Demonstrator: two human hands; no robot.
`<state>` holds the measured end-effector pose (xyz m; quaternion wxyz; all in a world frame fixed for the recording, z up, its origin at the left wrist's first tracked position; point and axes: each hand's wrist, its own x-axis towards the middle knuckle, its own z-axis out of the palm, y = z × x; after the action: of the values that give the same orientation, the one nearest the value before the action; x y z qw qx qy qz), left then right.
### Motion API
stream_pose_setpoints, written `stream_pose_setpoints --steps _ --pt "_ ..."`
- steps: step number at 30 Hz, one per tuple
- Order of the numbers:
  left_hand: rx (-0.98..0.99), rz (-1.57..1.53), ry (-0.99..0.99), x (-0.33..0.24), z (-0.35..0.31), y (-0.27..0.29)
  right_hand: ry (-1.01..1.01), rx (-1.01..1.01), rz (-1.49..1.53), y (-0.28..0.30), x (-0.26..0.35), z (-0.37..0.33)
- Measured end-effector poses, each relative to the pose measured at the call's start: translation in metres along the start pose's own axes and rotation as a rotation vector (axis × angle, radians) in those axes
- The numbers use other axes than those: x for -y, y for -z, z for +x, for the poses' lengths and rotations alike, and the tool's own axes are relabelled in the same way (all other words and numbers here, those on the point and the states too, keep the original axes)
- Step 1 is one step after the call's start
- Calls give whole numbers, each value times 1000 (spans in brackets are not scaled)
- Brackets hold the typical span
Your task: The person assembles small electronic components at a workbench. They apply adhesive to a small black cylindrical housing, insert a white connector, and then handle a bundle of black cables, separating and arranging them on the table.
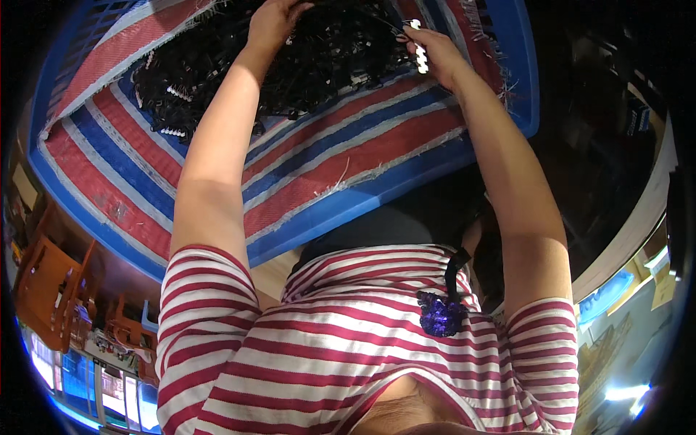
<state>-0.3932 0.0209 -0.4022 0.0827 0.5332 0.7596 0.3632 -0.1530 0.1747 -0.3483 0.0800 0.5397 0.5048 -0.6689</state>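
Observation:
My right hand is closed on a white notched strip near the right side of the basket. A thin black strand runs from beside that strip toward the pile. My left hand reaches over the heap of black strands at the top edge of the view. Its visible fingers are apart, and I see nothing held in them; part of the hand is cut off. Small white notched pieces show among the black strands. The heap lies on a red, white and blue striped woven cloth.
A large blue plastic basket holds the cloth, whose frayed edges hang over its sides. A dark surface with a pale curved rim lies to the right. Wooden chairs stand at the lower left. A purple sequined ornament hangs at my shirt.

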Motion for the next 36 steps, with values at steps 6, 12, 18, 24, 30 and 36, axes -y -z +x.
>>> stream_pose_setpoints --steps 6,12,18,24,30,36 --pt "-4 49 273 4 -43 -64 1 -31 -22 5 -6 21" --pt "522 -1466 1518 -43 -91 -90 3 -53 -36 -8 -2 11" --pt "591 -1958 1659 -75 -105 -111 -69 -20 179 -43 3 -34" --pt "304 -3040 837 -60 -124 -161 -109 -40 135 -71 -13 -71" --pt "4 -2351 1340 -50 -98 -109 111 7 -298 -89 -19 -86" --pt "239 -2152 1471 -30 -87 -99 304 125 -795 -106 -28 -87"
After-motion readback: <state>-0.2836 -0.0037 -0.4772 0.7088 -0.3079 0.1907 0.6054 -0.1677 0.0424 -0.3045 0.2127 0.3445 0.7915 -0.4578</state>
